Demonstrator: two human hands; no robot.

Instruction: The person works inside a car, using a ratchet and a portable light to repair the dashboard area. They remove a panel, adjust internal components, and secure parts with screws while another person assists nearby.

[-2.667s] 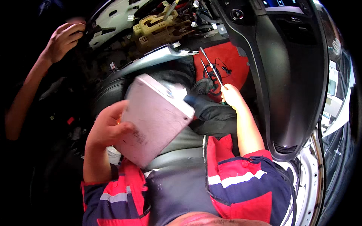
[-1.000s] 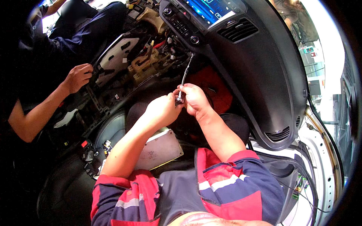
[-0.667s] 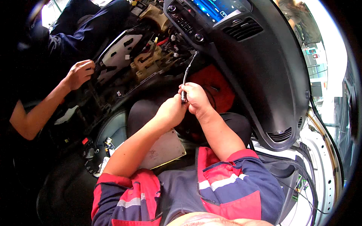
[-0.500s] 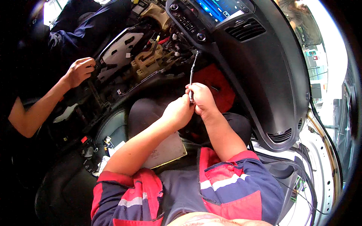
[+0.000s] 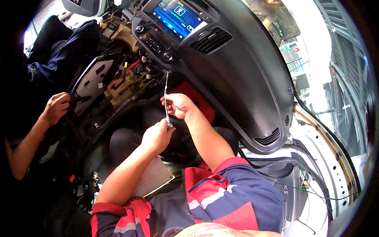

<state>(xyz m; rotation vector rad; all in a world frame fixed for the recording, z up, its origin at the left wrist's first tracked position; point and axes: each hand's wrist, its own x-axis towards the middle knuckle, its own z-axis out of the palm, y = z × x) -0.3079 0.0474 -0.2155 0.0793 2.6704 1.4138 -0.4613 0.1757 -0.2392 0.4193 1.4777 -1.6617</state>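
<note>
In front of my lap, both hands are on a slim silver tool (image 5: 167, 112) that looks like a socket wrench with a long extension bar. My left hand (image 5: 154, 138) is closed round its lower end, where a bit of shiny metal head shows beside the thumb. Higher up, my right hand (image 5: 180, 106) pinches the shaft between thumb and fingers. The thin tip points up and away, just below the centre console's knobs and buttons (image 5: 156, 44).
At the left another person's hand (image 5: 57, 107) is by the opened console, with its bare brackets (image 5: 122, 85) and wiring. A lit screen (image 5: 177, 17) and black dashboard (image 5: 237, 79) lie ahead. A pale flat panel (image 5: 154, 177) is under my left forearm; the door frame (image 5: 327, 173) is right.
My view has swung, so the scene sits further left and lower. My right hand has moved up the shaft, apart from my left hand, and more of the tool's lower part shows.
</note>
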